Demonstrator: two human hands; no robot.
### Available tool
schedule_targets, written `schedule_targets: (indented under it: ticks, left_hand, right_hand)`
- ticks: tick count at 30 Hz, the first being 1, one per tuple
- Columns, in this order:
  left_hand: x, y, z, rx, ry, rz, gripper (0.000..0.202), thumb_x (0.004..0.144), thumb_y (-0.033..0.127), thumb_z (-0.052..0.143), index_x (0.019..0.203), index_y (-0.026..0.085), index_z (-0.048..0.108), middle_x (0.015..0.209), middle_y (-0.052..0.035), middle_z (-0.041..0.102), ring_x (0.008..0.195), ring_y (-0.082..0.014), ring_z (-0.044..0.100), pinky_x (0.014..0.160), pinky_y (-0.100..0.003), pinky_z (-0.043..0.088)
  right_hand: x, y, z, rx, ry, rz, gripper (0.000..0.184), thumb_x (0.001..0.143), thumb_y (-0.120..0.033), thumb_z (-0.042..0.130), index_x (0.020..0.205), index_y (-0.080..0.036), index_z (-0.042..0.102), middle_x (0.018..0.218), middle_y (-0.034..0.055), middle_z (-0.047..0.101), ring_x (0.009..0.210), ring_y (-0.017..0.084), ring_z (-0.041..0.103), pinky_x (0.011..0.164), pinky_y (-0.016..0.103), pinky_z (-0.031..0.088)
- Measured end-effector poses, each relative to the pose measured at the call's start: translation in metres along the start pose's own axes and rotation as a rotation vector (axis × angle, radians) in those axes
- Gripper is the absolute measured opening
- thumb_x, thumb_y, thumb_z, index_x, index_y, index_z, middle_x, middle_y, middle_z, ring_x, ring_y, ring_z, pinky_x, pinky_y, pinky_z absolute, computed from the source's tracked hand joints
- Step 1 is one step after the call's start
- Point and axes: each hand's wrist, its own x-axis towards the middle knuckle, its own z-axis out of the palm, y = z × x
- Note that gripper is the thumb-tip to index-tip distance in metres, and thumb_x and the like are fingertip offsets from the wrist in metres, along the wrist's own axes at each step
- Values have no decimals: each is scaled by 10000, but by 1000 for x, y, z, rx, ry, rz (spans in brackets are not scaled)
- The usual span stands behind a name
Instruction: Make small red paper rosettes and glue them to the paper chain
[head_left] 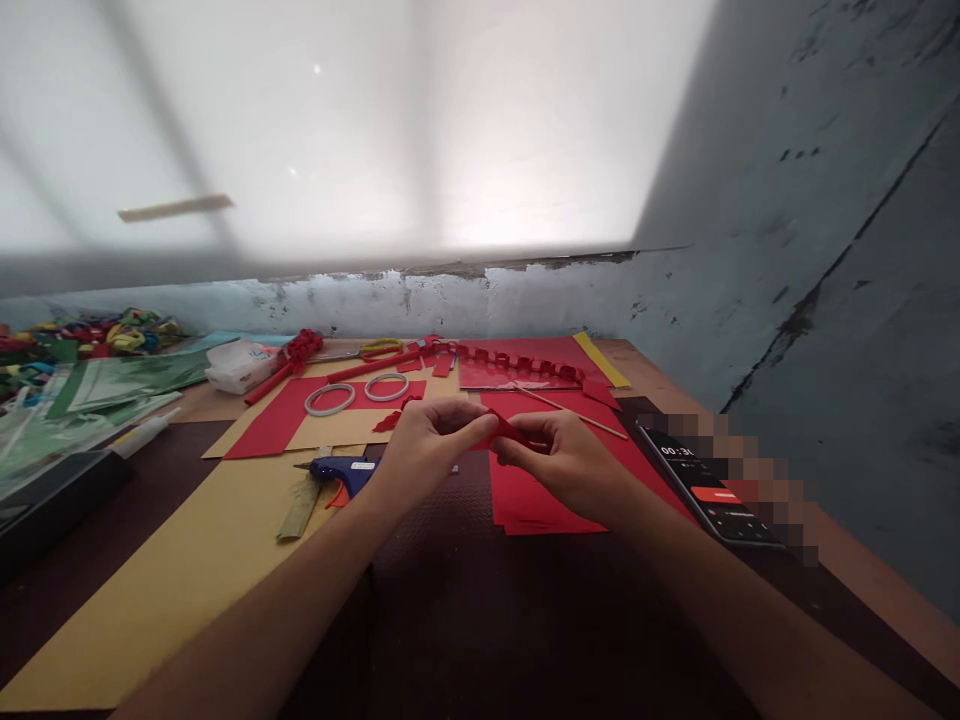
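Note:
My left hand (420,440) and my right hand (562,462) meet over the table, both pinching a small red paper strip (504,430) between their fingertips. Just beneath them lie red paper sheets (525,500). A blue glue gun (341,472) rests left of my left hand. Beyond the hands a red paper chain (517,362) stretches across another red sheet.
Two tape rings (358,393), yellow-handled scissors (375,350), a thin wooden stick (570,410), a white box (241,365) and a large tan sheet (172,590) lie on the table. A phone (709,487) showing a timer sits right. Colourful paper clutter (82,340) is piled far left. A wall closes the right side.

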Motion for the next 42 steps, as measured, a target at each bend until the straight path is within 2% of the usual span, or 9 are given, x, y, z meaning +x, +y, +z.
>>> schedule_targets:
  ticks: [6, 10, 18, 21, 23, 25, 28, 34, 42]
  left_hand:
    - [1, -1, 3, -10, -30, 58, 221, 880, 362, 683, 853, 151, 745, 819, -51, 732, 727, -147, 650, 663, -240, 485]
    - [1, -1, 2, -2, 6, -4, 245, 862, 397, 702, 859, 157, 747, 828, -54, 739, 724, -157, 649, 655, -249, 480]
    - [0, -1, 2, 12, -42, 39, 273, 904, 401, 654, 851, 148, 740, 816, -57, 735, 738, -155, 661, 654, -244, 483]
    - [0, -2, 4, 12, -16, 45, 273, 887, 395, 676, 1026, 163, 711, 917, -70, 739, 814, -177, 688, 721, -273, 525]
    - [0, -3, 5, 62, 4, 109, 426, 843, 338, 730, 1237, 210, 632, 1018, -68, 731, 907, -193, 692, 788, -299, 544]
    - [-2, -3, 6, 183, 17, 203, 550, 800, 260, 763, 1320, 259, 585, 1109, -63, 713, 986, -200, 674, 831, -311, 544]
    - [-4, -2, 8, 329, 34, 290, 407, 804, 190, 727, 1201, 262, 674, 1158, -55, 707, 1002, -197, 657, 836, -312, 542]
    - [-5, -1, 7, 285, 57, 241, 193, 881, 257, 656, 1056, 220, 730, 1037, -60, 744, 832, -172, 683, 733, -290, 555]
    - [-4, -1, 6, 304, 68, 297, 198, 830, 224, 721, 1026, 214, 750, 1031, -68, 729, 811, -161, 656, 724, -279, 546]
  right_hand:
    - [-1, -4, 2, 15, 1, 39, 190, 834, -352, 689, 822, -163, 702, 759, -4, 607, 700, 140, 507, 616, 264, 372]
    - [-1, -4, 2, 20, 15, 29, 193, 842, -350, 671, 803, -162, 692, 736, -17, 570, 679, 128, 478, 601, 259, 354]
    - [1, -2, 2, 33, 42, 40, 211, 825, -377, 702, 803, -168, 698, 753, -7, 616, 705, 135, 522, 635, 266, 389]
    - [2, -1, 1, 62, 67, 63, 275, 840, -423, 675, 740, -168, 659, 697, -3, 604, 677, 137, 529, 631, 273, 402]
    - [3, 0, 0, 83, 105, 86, 293, 850, -431, 651, 726, -166, 644, 689, 8, 608, 681, 146, 543, 642, 286, 416]
    - [5, 1, 0, 103, 150, 105, 276, 846, -412, 642, 724, -165, 636, 692, 16, 613, 690, 155, 552, 655, 298, 428]
    - [6, 3, -2, 105, 219, 109, 233, 827, -373, 641, 714, -170, 623, 672, 13, 603, 678, 158, 543, 660, 308, 430]
    - [5, 5, -7, 31, 279, 90, 203, 830, -351, 624, 712, -186, 630, 649, 1, 584, 650, 156, 519, 637, 309, 402]
    - [5, 6, -7, 37, 264, 105, 211, 826, -347, 629, 700, -178, 641, 632, 7, 586, 638, 154, 514, 623, 309, 412]
